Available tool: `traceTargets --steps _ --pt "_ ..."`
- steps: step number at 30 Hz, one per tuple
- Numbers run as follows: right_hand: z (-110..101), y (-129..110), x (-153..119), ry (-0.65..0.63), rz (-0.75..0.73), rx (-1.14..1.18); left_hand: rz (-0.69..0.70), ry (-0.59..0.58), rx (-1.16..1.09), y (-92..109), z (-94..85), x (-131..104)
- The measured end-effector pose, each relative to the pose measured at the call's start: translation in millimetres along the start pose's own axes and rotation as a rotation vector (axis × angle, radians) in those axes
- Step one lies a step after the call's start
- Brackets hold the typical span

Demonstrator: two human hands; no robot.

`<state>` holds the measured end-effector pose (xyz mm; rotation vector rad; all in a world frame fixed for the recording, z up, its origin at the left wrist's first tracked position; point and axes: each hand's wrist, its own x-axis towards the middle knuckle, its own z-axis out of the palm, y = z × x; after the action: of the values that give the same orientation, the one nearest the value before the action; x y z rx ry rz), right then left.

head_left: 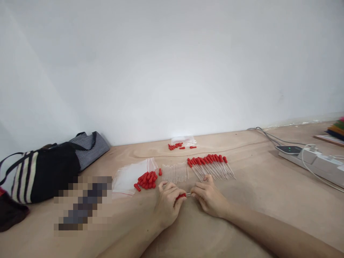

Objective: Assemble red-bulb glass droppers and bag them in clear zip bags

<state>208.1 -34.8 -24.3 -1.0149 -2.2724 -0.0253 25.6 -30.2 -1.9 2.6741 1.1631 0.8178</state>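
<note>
Head view, and from where I stand the red bulb (181,196) is right at the middle of the work, low over the wooden table (268,175), closed in the left hand's (169,199) thumb and fingers. The right hand (206,196) pinches a thin clear tube (189,194) that reaches toward it; fingers hide how far the two are joined. Taking the hands as the dial's centre and the wall as twelve, a row of bare tubes (174,173) lies at eleven, capped tubes (209,159) fan out past one, and a heap of loose bulbs (147,180) sits at ten, beside clear plastic bags (129,177). Farther off at twelve, a few more bulbs (176,145) lie scattered near the wall. A black striped bag (53,175) slumps between nine and ten; a white power strip (322,165) sits nearly at three.
</note>
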Motion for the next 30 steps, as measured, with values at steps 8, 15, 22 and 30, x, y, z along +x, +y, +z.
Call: traceTargets --steps 8,15,22,30 --pt "2.0 1.5 -0.2 -0.037 0.019 0.035 0.019 -0.020 -0.013 -1.5 0.3 0.2" --pt "1.7 1.6 0.3 -0.066 0.048 0.085 0.038 -0.028 -0.006 -1.8 -0.7 -0.3" --pt "-16.7 -1.7 6.5 -0.143 0.029 0.087 0.012 0.012 0.039 -7.8 -2.3 0.7" --pt "-21.5 62.5 10.6 0.246 0.607 -0.074 -0.249 0.201 0.281 -41.9 -12.2 2.1"
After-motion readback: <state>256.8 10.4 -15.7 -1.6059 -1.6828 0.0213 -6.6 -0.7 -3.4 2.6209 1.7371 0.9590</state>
